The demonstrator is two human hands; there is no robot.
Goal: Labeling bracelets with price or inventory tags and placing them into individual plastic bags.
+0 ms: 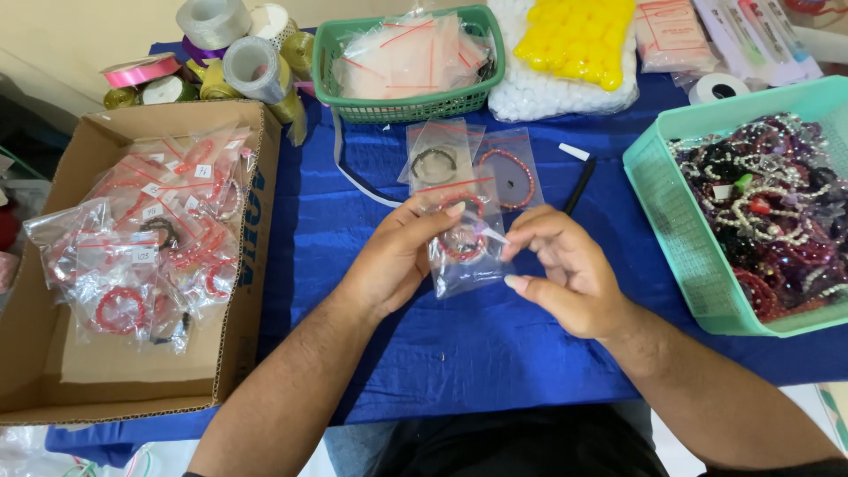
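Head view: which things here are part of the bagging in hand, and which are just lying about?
In hand: left hand, right hand, clear bag with red bracelet, two bagged bracelets, box of filled bags, teal basket of bracelets.
Lying about: ribbon rolls, yellow balls, black pen.

Blue cloth [459, 344], green basket [353, 40], mint tray [680, 230], red bracelet [462, 247] in clear bag [468, 274]

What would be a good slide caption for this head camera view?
Two hands, left and right, hold a clear bag with a red bracelet above a blue cloth.
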